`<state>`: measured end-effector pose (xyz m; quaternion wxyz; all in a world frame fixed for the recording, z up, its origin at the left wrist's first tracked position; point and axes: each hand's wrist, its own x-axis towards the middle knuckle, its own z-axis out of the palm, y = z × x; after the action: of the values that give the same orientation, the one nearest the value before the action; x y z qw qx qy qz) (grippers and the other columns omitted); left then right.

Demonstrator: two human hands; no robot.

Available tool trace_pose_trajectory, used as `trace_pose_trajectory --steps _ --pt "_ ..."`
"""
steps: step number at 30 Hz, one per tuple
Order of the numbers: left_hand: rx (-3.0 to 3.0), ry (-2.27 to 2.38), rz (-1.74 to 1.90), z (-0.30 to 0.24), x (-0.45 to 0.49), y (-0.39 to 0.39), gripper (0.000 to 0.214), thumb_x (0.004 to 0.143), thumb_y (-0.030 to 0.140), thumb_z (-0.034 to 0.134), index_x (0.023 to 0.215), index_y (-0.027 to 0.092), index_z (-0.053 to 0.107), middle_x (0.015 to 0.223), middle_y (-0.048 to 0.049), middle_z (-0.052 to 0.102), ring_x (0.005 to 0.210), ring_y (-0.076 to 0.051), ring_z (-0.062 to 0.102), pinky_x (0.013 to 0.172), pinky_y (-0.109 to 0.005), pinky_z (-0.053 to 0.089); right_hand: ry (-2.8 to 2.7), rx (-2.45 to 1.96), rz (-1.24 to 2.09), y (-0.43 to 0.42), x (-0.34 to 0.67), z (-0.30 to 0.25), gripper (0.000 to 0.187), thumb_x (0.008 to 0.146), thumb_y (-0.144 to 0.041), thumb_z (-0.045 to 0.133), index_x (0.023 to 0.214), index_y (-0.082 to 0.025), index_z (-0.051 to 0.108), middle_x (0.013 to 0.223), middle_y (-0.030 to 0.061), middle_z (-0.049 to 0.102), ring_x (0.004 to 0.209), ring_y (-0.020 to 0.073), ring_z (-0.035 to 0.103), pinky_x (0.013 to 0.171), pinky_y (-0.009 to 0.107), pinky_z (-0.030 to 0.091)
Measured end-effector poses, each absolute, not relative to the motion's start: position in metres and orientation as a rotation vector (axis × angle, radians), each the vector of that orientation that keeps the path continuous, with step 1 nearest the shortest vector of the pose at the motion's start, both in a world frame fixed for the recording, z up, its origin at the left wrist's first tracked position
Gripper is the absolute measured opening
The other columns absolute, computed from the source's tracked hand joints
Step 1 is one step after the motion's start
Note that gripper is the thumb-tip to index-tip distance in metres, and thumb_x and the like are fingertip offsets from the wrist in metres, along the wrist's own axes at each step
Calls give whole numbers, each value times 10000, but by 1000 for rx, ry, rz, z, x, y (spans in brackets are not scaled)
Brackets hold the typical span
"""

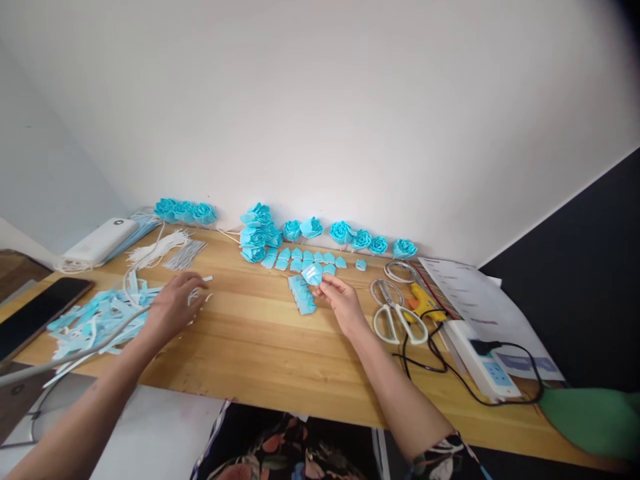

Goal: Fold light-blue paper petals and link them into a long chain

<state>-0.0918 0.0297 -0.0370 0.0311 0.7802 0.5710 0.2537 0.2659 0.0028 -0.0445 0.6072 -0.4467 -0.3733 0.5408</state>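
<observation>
Between the thumb and fingers of my right hand (343, 303) is a light blue petal piece (313, 274) with pale glossy streaks. Just below it lies a stack of cut blue pieces (301, 295) on the wooden table. Small blue petals (307, 257) are laid out in short rows behind. My left hand (175, 303) hovers at the right edge of a heap of blue and white scrap strips (100, 320), its fingers apart and loosely bent. Small white scraps (208, 279) show by its fingertips; I cannot make out whether they touch.
Finished blue flowers (341, 232) line the wall. White-handled scissors (393, 313), a yellow glue gun (426, 303), a black cable and a power strip (483, 363) lie right. White stems (160, 248), grey wires (186, 255), a phone (43, 317) and a white power bank (100, 241) lie left.
</observation>
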Motion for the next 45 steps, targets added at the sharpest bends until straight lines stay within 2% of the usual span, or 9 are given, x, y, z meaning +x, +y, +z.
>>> trace_pose_trajectory --steps 2,4,7,10,13,16,25,35,45 --pt "2431 1638 892 -36 -75 31 325 794 376 517 1036 191 629 1205 -118 574 1118 -294 533 931 -430 422 -918 -1056 1240 2 266 -45 282 654 -335 764 896 -196 722 752 9 700 671 148 620 746 325 498" --pt "2308 1474 952 -29 -45 31 372 806 384 531 1122 201 598 1238 -110 569 1132 -273 534 947 -426 427 -961 -1068 1247 1 265 -45 294 657 -348 763 910 -203 721 789 15 708 689 154 628 739 318 502" --pt "1943 1194 902 -19 15 34 356 813 433 541 1069 200 624 1114 -83 647 941 -214 616 818 -347 493 -976 -1072 1277 -1 263 -42 294 644 -352 775 896 -209 723 806 15 711 700 154 636 739 311 511" --pt "1650 982 850 -18 66 39 340 773 441 588 968 169 646 1016 -85 676 887 -202 618 720 -295 485 -996 -1073 1275 -2 262 -38 291 643 -356 776 888 -208 723 799 16 712 698 154 633 744 312 515" --pt "1411 926 864 -24 94 47 331 741 433 630 911 150 620 864 -56 666 716 -144 600 614 -248 446 -1022 -1076 1249 -2 262 -36 295 656 -365 764 902 -208 721 793 19 713 698 157 628 743 313 513" --pt "1259 906 893 -28 102 53 331 700 396 678 895 149 577 738 -11 619 623 -115 571 561 -230 421 -1032 -1079 1238 -1 262 -36 288 661 -367 760 897 -208 719 794 21 710 699 157 623 740 311 511" --pt "1333 769 877 -27 102 59 370 702 314 695 995 150 540 675 25 595 584 -86 536 575 -222 432 -1100 -1086 1287 -3 266 -38 290 780 -463 630 866 -203 725 845 39 692 788 188 612 769 332 513" --pt "1342 746 893 -34 100 54 497 678 334 722 1093 157 513 671 36 569 578 -86 517 566 -222 409 -1205 -1207 1237 -2 266 -38 220 703 -383 693 810 -191 711 647 -14 635 630 140 565 657 269 469" --pt "1390 730 919 -34 100 49 460 704 293 687 1113 158 523 678 32 545 605 -84 496 565 -213 358 -1231 -1236 1179 -2 268 -40 228 718 -406 684 775 -185 692 663 6 652 643 161 601 649 277 492"
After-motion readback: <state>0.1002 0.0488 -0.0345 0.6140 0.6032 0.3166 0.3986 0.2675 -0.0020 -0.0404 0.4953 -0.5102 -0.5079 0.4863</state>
